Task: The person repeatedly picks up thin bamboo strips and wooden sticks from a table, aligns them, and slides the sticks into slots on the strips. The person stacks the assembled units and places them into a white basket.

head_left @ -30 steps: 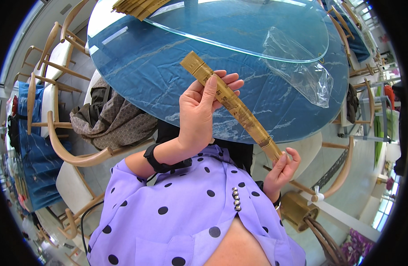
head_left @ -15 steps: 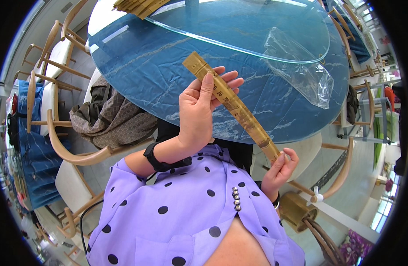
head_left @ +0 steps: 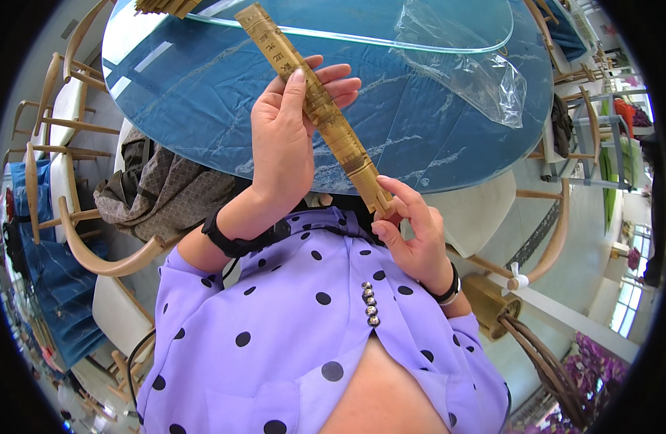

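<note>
A long, flat golden strip [head_left: 326, 116] with dark printed characters and a picture slants in front of me over the table's near edge. Layers seem to show at its lower end; I cannot tell exactly what it is. My left hand [head_left: 286, 137] holds it around the upper middle, thumb on the front face, fingers behind and reaching out past its right side. At the lower end, my right hand [head_left: 412, 231] has its fingertips on the strip, with the index finger along its edge and the thumb just below.
Ahead is a round table [head_left: 181, 94] with a blue marbled cover and a glass disc [head_left: 326, 43] on top. A clear plastic bag [head_left: 485, 87] lies at the right, several golden strips [head_left: 167, 6] at the far left. A chair [head_left: 109, 267] bears a patterned brown bag [head_left: 167, 192].
Both hands and the strip now appear farther left and higher. The strip stands steeper. My right hand has shifted its fingers at the lower end. The view has tilted, moving the table up and left.
</note>
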The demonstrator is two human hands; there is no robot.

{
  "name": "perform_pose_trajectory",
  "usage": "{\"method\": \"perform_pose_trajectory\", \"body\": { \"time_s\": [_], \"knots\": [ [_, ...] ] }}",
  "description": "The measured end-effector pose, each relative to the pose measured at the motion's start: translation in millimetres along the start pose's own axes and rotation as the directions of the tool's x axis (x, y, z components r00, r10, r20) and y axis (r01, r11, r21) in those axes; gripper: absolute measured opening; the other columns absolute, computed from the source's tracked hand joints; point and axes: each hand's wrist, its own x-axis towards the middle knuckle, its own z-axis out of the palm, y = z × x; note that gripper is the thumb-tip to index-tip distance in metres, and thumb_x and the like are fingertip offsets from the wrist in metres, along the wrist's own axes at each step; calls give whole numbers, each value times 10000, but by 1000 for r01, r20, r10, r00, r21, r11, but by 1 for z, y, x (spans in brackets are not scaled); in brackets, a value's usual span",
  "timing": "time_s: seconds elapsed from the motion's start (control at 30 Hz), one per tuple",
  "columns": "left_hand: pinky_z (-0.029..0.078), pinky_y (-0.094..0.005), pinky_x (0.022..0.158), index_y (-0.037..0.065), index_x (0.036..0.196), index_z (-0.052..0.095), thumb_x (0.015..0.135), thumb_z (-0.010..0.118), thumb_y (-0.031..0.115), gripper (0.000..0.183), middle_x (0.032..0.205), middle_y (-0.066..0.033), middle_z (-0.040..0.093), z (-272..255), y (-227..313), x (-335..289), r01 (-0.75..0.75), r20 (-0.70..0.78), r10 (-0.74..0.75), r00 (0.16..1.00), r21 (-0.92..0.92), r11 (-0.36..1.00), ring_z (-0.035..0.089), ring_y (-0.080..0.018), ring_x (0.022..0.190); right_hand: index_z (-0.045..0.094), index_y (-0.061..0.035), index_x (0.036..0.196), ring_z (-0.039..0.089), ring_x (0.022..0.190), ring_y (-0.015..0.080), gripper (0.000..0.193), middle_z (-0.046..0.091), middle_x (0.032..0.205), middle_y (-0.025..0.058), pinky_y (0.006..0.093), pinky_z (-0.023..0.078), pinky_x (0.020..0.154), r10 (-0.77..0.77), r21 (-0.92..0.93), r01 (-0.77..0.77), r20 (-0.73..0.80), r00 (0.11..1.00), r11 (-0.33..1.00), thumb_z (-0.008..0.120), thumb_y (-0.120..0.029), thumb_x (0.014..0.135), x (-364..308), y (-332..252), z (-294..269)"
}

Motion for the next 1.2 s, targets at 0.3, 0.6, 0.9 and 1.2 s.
{"method": "perform_pose_trajectory", "body": {
  "time_s": [0.3, 0.6, 0.9, 1.2],
  "knots": [
    [617, -348, 764, -55, 1237, 532, 1069, 411, 185, 317, 1082, -201, 682, -9, 4, 5, -8, -26, 11, 1000, 120, 993, 712, -206, 833, 734, -81, 1029, 663, 664, 169, 353, 684, 831, 44, 278, 513, 540, -414, -308, 436, 137, 900, 846, 819, -101, 687, 25, -2, 0],
    [632, -331, 693, -44, 1271, 551, 1064, 462, 199, 331, 1006, -143, 680, -9, -10, -1, -16, -34, 19, 999, 93, 996, 686, -143, 811, 731, -86, 888, 611, 627, 148, 216, 641, 801, 14, 280, 459, 522, -416, -355, 424, 103, 904, 833, 794, -119, 684, 23, -2, 13],
    [637, -336, 682, -44, 1278, 558, 1065, 468, 203, 338, 988, -130, 689, -7, -13, -4, -23, 21, 20, 1000, 111, 994, 683, -137, 793, 704, -67, 844, 626, 683, 182, 188, 639, 827, 38, 318, 480, 628, -422, -466, 424, 115, 899, 777, 730, -52, 659, 27, -8, 19],
    [643, -367, 699, -49, 1265, 529, 1073, 432, 181, 315, 1011, -175, 668, -8, -4, 1, 17, -39, -13, 999, 98, 995, 713, -215, 838, 739, -104, 963, 628, 762, 157, 243, 659, 909, 10, 305, 470, 673, -567, -597, 567, 217, 795, 568, 753, -120, 720, 31, -10, 20]
  ]
}}
